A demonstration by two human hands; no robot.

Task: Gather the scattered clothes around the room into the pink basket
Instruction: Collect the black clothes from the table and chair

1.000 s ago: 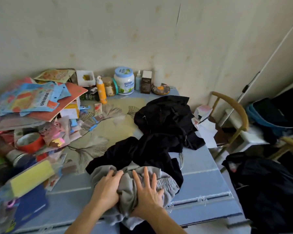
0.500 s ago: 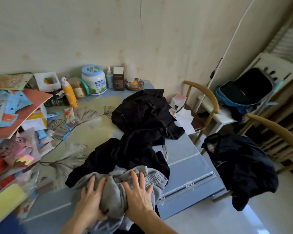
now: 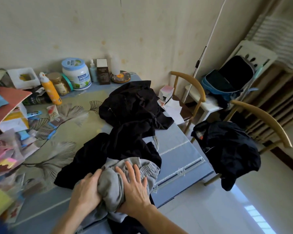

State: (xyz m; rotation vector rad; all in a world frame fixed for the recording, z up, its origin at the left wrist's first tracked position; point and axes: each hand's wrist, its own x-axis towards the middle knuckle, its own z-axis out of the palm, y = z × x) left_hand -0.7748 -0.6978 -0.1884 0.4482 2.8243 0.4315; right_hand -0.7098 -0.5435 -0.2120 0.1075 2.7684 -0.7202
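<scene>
A bunched grey garment (image 3: 112,184) lies at the near edge of the table (image 3: 179,149). My left hand (image 3: 85,191) grips its left side, fingers curled into the cloth. My right hand (image 3: 134,188) presses on its right side with fingers spread. Behind it a black garment (image 3: 108,152) spreads over the table, and another black garment (image 3: 134,105) is heaped farther back. A dark garment (image 3: 227,149) hangs over the seat of a wooden chair (image 3: 264,115) to the right. No pink basket is in view.
Papers, packets and boxes (image 3: 8,119) clutter the table's left side. Jars and bottles (image 3: 76,73) stand along the back wall. A second chair (image 3: 189,85) stands by the table's far right corner, and an open backpack (image 3: 227,78) rests beyond it. Pale floor (image 3: 243,208) lies at right.
The view has swung to the right, bringing the chair with the dark garment and the backpack into sight. Both hands stay on the grey garment, bunching it a little tighter.
</scene>
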